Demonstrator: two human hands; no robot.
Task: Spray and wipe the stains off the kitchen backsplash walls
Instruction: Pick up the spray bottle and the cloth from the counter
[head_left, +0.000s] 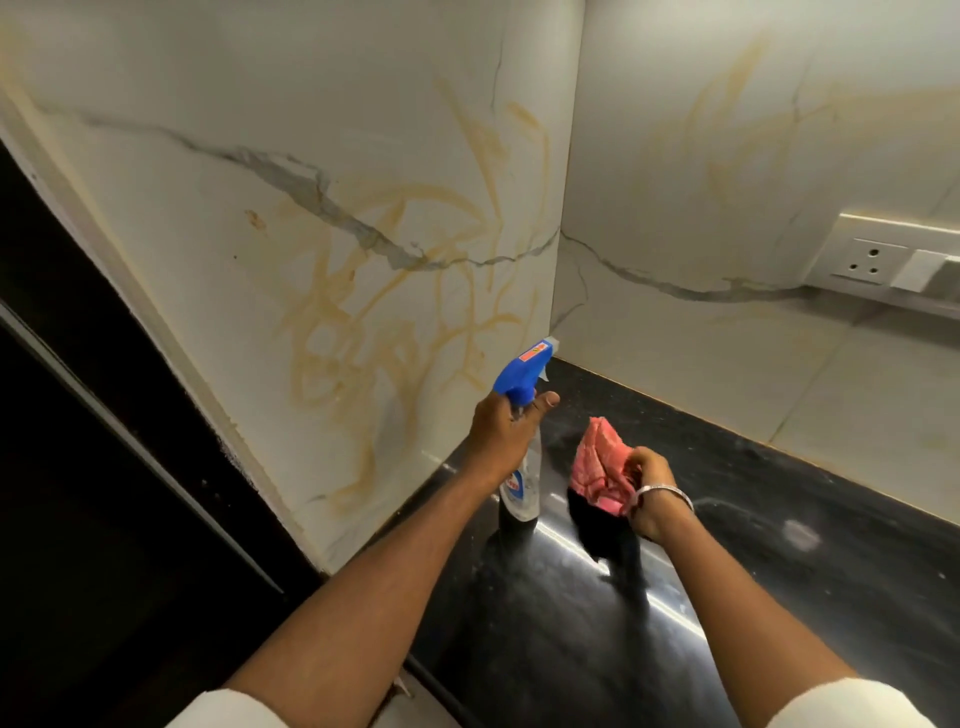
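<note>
My left hand (501, 431) grips the neck of a clear spray bottle (522, 488) with a blue trigger head (522, 374), its nozzle aimed up toward the wall corner. My right hand (647, 488), a metal bangle at the wrist, holds a bunched pink cloth (597, 462) just right of the bottle, above the counter. The left backsplash wall (208, 218) of white marble carries wide yellow-brown smears (374, 291) across its middle and lower part. Fainter yellow streaks (727, 140) mark the right backsplash wall (701, 332).
A glossy black countertop (779, 545) runs under both walls and shows dusty specks. A white socket and switch plate (883, 262) sits on the right wall above a ledge. A dark panel (104, 467) borders the left wall's edge.
</note>
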